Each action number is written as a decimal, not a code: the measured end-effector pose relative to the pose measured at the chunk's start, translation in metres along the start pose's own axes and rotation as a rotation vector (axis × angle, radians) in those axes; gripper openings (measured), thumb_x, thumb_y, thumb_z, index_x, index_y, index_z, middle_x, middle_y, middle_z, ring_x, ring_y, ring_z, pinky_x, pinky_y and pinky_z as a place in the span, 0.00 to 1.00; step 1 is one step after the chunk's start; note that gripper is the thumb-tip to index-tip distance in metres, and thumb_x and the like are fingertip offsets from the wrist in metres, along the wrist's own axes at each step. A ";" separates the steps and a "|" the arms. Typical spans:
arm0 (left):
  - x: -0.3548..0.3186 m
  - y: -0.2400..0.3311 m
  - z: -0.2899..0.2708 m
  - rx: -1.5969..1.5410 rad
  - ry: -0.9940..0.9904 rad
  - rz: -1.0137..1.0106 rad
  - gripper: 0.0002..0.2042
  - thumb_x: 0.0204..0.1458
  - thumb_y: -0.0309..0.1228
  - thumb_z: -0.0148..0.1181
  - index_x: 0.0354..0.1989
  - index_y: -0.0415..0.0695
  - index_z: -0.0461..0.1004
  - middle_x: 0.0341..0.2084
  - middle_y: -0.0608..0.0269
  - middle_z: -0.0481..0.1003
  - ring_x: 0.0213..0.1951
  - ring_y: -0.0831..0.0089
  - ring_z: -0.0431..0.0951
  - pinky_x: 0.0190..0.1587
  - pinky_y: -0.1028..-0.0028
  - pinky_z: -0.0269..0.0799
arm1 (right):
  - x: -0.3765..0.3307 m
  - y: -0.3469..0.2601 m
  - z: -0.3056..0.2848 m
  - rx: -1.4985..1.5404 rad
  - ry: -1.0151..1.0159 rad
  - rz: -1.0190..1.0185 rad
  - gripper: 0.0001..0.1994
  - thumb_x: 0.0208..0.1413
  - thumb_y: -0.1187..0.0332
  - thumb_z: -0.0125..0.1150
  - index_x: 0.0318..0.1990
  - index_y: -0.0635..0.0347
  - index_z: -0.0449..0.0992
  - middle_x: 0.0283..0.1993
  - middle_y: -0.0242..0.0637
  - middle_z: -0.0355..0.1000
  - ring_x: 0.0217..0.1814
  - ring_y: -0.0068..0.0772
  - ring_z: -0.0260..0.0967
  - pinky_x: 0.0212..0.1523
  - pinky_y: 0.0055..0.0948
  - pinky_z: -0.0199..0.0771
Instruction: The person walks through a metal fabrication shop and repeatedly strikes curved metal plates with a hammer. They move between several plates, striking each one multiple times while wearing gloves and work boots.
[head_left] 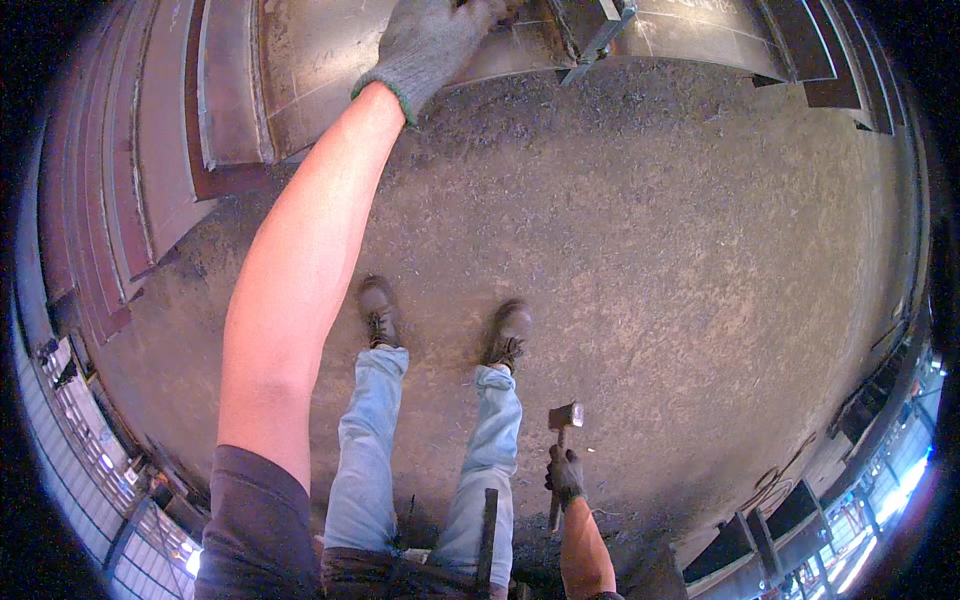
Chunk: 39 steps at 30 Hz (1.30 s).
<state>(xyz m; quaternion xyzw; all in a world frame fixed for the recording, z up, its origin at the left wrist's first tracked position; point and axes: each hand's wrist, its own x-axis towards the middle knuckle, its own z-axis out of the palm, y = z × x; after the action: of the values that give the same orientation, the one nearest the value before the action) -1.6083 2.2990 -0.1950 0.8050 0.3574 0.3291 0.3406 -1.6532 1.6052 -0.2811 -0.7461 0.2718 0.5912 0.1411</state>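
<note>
My left hand [432, 42], in a grey knit glove, reaches far forward and rests on a rusty steel plate [320, 60] at the top of the view. Whether its fingers grip anything is hidden at the frame edge. A grey metal angle piece [598, 42] stands on the plate just right of that hand. My right hand [566, 474], in a dark glove, hangs low by my right leg and grips the handle of a small hammer [563, 418], its head pointing up. My jeans and brown boots [508, 335] stand on the dirt floor.
Stacked rusty steel plates and beams [140, 160] run along the left and top. More dark steel sections [830, 60] lie at the top right. The floor [700, 260] is gritty dirt with metal debris. Metal frames [770, 520] sit at the lower right.
</note>
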 end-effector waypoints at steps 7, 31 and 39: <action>0.000 0.000 -0.001 -0.020 0.002 -0.013 0.23 0.60 0.44 0.65 0.53 0.36 0.75 0.46 0.49 0.81 0.52 0.57 0.81 0.56 0.64 0.74 | -0.005 -0.012 0.008 0.009 -0.007 0.004 0.16 0.62 0.52 0.60 0.40 0.54 0.66 0.23 0.29 0.62 0.16 0.27 0.61 0.15 0.32 0.63; -0.013 0.005 0.010 -0.216 -0.078 -0.202 0.26 0.51 0.50 0.70 0.58 0.53 0.78 0.49 0.54 0.83 0.50 0.58 0.84 0.55 0.63 0.77 | -0.336 -0.451 0.068 0.479 -0.231 -1.768 0.18 0.71 0.57 0.50 0.59 0.57 0.68 0.31 0.37 0.71 0.26 0.34 0.71 0.21 0.34 0.75; -0.001 0.006 -0.018 -0.169 -0.157 -0.271 0.27 0.54 0.45 0.70 0.60 0.48 0.76 0.54 0.58 0.81 0.54 0.63 0.81 0.60 0.66 0.74 | -0.302 -0.446 0.092 -0.238 0.137 -0.944 0.16 0.68 0.54 0.55 0.41 0.59 0.70 0.25 0.32 0.70 0.25 0.26 0.69 0.26 0.34 0.70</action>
<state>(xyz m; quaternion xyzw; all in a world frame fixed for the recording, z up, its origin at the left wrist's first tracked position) -1.6205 2.3009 -0.1809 0.7413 0.4057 0.2452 0.4751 -1.5186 2.0886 -0.0652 -0.8360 -0.1568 0.4393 0.2890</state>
